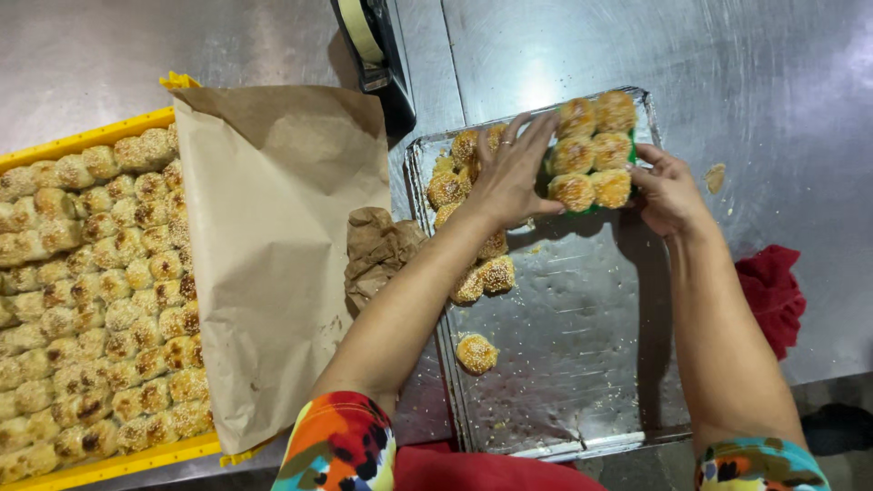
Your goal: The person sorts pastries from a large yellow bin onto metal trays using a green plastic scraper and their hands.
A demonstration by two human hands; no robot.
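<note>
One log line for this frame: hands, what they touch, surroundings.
left hand: on green tray of sesame buns | right hand: at its right edge | metal baking tray: loose buns | left: yellow crate, brown paper

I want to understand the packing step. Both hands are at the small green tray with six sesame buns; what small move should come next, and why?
Probably lift the green tray off the metal baking tray. Its six sesame buns seem to fill it, and the left hand and right hand already press its two sides. Loose buns wait nearby.

left hand [511, 175] fingers spread, right hand [668, 189] cupped
</note>
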